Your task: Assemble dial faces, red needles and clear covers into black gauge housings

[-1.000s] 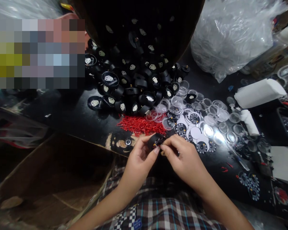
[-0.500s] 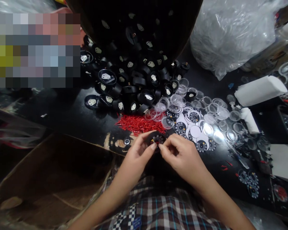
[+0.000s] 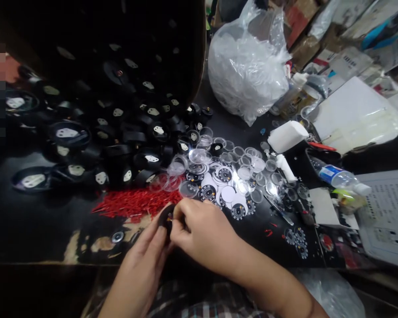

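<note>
Near the front edge of the bench, my left hand (image 3: 144, 254) is closed around a small round black gauge (image 3: 166, 217), which is tilted on its side. My right hand (image 3: 202, 229) is closed in a pinch at the gauge's face; the fingers hide whatever is between them. Just behind my hands lies a heap of thin red pointers (image 3: 135, 203). Printed dial discs (image 3: 207, 192) and plain white discs (image 3: 228, 194) are spread to the right of it, among clear round covers (image 3: 199, 156).
Many black round housings (image 3: 128, 176) pile up at the left, spilling from a large dark container (image 3: 199, 66). Further back stands a plastic bag (image 3: 248, 66). On the right are a white roll (image 3: 287, 136), a screwdriver (image 3: 280, 210) and a plastic bottle (image 3: 341, 176).
The view has swung to the right, bringing the bottle and boxes in. The gauge, face up before with a bit of red at my fingertips, is now tipped on its side.
</note>
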A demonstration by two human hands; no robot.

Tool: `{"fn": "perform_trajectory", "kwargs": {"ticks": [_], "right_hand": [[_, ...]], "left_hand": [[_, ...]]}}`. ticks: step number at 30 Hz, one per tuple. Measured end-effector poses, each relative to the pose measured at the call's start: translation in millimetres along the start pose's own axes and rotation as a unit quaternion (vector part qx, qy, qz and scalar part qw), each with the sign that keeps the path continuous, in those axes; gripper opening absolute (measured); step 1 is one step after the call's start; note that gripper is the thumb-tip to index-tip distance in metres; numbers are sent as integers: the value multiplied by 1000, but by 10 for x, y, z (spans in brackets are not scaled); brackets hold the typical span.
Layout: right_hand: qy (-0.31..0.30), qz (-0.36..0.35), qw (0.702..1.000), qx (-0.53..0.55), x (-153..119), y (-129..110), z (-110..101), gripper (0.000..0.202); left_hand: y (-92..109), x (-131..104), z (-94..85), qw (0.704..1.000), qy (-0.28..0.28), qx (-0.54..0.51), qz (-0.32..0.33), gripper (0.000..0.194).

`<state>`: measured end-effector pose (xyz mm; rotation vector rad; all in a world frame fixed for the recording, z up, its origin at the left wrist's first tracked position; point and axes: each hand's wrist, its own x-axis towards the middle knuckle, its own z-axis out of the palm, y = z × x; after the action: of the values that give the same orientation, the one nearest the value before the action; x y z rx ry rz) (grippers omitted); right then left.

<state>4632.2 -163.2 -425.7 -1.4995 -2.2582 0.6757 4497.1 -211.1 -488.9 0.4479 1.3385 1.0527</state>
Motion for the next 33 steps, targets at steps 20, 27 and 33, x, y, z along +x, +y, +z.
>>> {"fn": "perform_trajectory", "kwargs": {"ticks": [20,27,33], "right_hand": [[252,71,964,-54,-98,980,-333,25],[168,-172,969,-48,-230,340,86,19],[158,-172,970,70,-221,347,36,17]], "left_hand": [[58,107,258,967,-153,-175,-106,31],[156,162,257,950,-137,-251,-126,27],[73,156,211,982,-140,-130,2,34]]}}
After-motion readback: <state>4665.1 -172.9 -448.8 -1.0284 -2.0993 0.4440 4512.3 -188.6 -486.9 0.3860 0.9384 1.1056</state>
